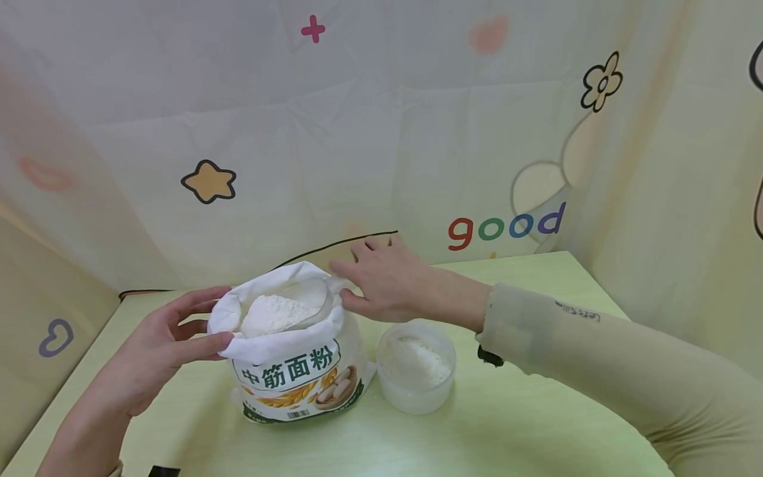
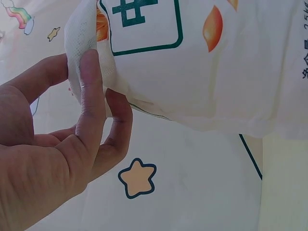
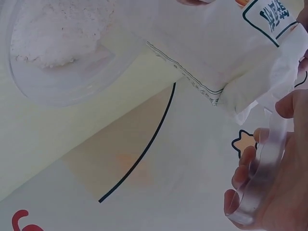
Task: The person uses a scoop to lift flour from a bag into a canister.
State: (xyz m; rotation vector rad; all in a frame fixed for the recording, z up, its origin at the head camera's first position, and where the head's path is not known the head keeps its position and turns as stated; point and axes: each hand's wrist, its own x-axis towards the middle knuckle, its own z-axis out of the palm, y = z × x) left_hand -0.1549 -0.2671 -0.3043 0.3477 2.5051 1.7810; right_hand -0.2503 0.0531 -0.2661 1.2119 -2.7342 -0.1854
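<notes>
Left grip (image 1: pixel 157 338) pinching flour bag (image 1: pixel 298 391), right grip (image 1: pixel 390 281) clutching scoop (image 3: pixel 263 178), tub (image 1: pixel 414 401) beside, backdrop (image 1: pixel 357 146) behind

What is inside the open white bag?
White powder and a clear scoop, held by the right hand, show at the mouth of the bag. Powder and bag wall hide anything deeper.

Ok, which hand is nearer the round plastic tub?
Right. The right hand is above and beyond the tub, holding the scoop's handle; the left hand holds the bag's rim on the side away from the tub.
</notes>
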